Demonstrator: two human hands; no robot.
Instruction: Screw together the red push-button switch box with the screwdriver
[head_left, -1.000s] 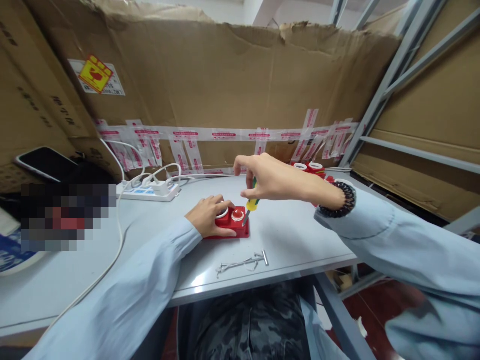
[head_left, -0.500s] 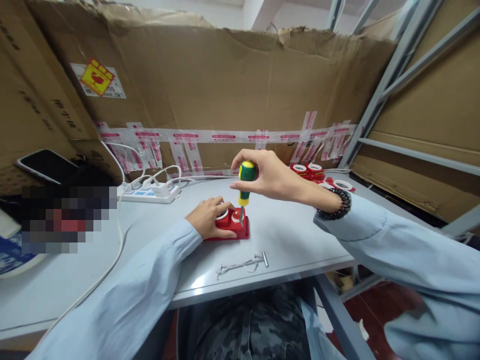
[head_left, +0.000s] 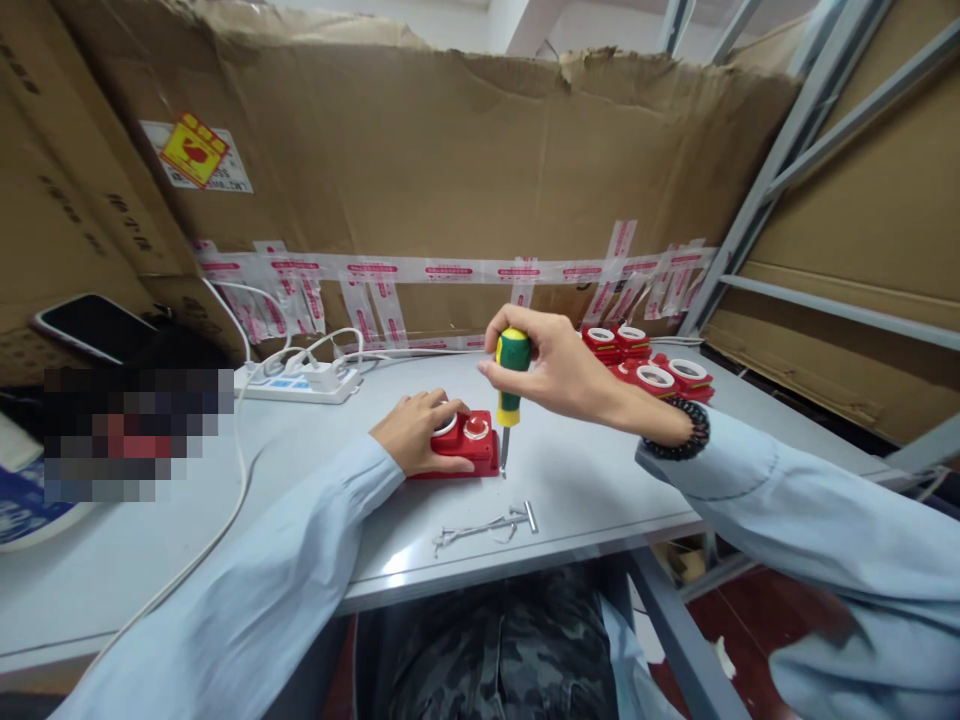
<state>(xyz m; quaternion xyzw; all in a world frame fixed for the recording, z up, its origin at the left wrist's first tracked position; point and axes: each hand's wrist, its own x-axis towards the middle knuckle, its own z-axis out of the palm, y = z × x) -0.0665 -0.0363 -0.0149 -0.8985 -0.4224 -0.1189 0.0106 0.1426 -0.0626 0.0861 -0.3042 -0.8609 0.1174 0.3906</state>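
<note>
My left hand (head_left: 420,432) grips the left part of a red box-shaped device (head_left: 480,455) that has a white ring and a round red button on top. In my right hand (head_left: 551,360) is a screwdriver (head_left: 514,365) with a green and yellow handle, held upright between thumb and fingers. Its tip points down just right of the device, with a tiny light-coloured bit, perhaps a screw, at its end. Several long thin screws and a short metal bar (head_left: 530,516) lie on the table in front of the device.
More red devices with white rings (head_left: 656,378) sit at the back right. A white power strip (head_left: 322,385) with plugs and a cable is at the back left. Left of it rests a phone (head_left: 97,330). Cardboard (head_left: 465,160) walls the table's (head_left: 300,540) rear.
My right hand has shifted the screwdriver right, from over the device's right end to just beside it. The left hand keeps its place on the device.
</note>
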